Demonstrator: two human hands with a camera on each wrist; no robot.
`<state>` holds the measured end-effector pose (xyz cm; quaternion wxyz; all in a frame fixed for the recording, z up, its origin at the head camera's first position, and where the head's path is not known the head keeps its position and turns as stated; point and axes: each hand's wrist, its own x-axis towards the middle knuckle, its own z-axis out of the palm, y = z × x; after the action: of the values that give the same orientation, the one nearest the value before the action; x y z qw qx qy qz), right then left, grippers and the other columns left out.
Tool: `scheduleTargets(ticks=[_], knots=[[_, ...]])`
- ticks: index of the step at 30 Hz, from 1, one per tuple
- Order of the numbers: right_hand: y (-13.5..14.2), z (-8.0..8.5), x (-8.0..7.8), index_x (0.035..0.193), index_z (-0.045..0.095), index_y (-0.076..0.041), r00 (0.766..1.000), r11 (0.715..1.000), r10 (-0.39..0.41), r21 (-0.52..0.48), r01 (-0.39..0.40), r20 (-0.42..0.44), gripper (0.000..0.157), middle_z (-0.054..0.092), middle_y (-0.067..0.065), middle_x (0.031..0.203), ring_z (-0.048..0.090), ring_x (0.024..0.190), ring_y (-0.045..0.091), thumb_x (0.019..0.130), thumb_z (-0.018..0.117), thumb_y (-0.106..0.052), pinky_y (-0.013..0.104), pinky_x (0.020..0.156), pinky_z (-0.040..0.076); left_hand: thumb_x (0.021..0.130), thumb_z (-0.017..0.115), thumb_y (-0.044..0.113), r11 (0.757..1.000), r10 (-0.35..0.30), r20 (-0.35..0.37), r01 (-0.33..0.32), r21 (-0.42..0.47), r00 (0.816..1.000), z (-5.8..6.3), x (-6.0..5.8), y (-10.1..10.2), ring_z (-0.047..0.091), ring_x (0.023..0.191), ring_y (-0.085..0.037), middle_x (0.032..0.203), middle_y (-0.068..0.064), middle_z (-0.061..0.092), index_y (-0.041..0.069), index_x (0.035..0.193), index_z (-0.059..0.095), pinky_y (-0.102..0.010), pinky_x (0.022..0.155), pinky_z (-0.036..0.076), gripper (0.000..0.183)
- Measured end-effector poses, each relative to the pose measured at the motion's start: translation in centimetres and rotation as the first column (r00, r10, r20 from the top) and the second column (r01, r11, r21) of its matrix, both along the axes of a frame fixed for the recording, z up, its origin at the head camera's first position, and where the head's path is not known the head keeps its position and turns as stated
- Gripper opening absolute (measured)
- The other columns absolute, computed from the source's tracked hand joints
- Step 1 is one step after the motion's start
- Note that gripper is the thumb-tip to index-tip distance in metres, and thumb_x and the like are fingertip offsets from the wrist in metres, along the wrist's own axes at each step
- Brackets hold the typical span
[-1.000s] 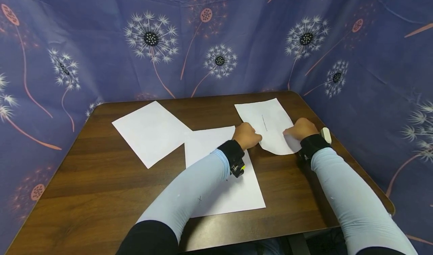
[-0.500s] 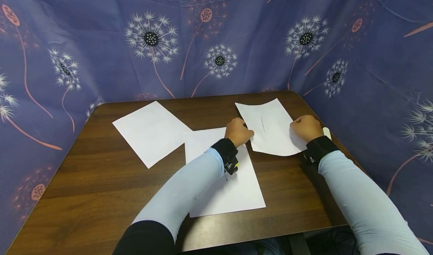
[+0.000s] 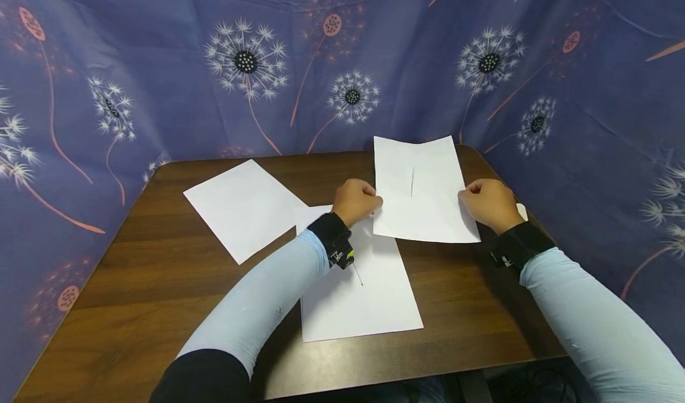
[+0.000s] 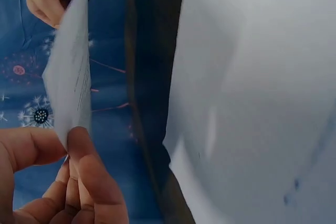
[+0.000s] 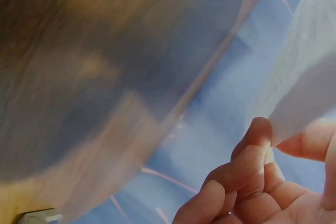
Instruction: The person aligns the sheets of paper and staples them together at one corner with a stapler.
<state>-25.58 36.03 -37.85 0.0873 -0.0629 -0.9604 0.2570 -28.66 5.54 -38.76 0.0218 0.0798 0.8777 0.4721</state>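
- On the left, one blank-looking paper sheet (image 3: 246,210) is lying flat on the wooden table (image 3: 160,302), its right corner meeting the middle sheet.
- The middle sheet (image 3: 374,302), bearing a short dark line (image 3: 358,274), is also lying flat, partly under the left forearm (image 3: 262,302).
- The left hand (image 3: 355,202) is pinching the left edge of the raised sheet between thumb and fingers.
- The raised sheet (image 3: 433,201), showing one dark line, is standing tilted up between the hands; whether its lower edge is touching the table is hard to tell.
- The right hand (image 3: 488,202) is pinching its right edge.
- Lifting seems done for one sheet; two are lying unheld, making three sheets, two hands.
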Motion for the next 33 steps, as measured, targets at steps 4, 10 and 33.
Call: scheduleTargets(ticks=[4, 10, 33], knots=[[-0.8, 0.2, 0.2, 0.106, 0.073, -0.006, 1.000, 1.000, 0.016, -0.004, -0.016, -0.004, 0.037, 0.070, 0.012, 0.091, 0.060, 0.080, 0.030, 0.101, 0.056, -0.039, 0.036, 0.059, 0.041, 0.091, 0.071, 0.019, 0.999, -0.043, 0.006, 0.043, 0.020, 0.999, 0.5, 0.3, -1.6, 0.068, 0.065, -0.016, 0.077, -0.003, 0.073, 0.011, 0.088, 0.076, -0.025, 0.054, 0.049, 0.010], [-2.0, 0.8, 0.8, 0.109, 0.072, -0.008, 0.999, 0.998, 0.042, -0.039, -0.042, 0.000, 0.039, 0.065, 0.010, 0.085, 0.057, 0.072, 0.028, 0.102, 0.057, -0.043, 0.037, 0.055, 0.042, 0.093, 0.070, 0.023, 0.996, -0.079, 0.028, 0.078, 0.047, 0.996, 1.9, 0.6, -3.9, 0.076, 0.080, -0.029, 0.084, -0.005, 0.076, 0.011, 0.091, 0.076, -0.028, 0.056, 0.050, 0.013], [-8.4, 2.1, 3.9, 0.102, 0.075, -0.015, 0.961, 0.960, 0.271, -0.056, -0.274, -0.060, 0.025, 0.057, 0.005, 0.069, 0.049, 0.057, 0.023, 0.103, 0.061, -0.035, 0.035, 0.050, 0.039, 0.093, 0.070, 0.029, 0.978, -0.159, -0.001, 0.158, -0.133, 0.987, 4.2, 5.9, -13.7, 0.066, 0.064, -0.023, 0.073, -0.008, 0.071, 0.015, 0.079, 0.074, -0.033, 0.058, 0.052, 0.020]])
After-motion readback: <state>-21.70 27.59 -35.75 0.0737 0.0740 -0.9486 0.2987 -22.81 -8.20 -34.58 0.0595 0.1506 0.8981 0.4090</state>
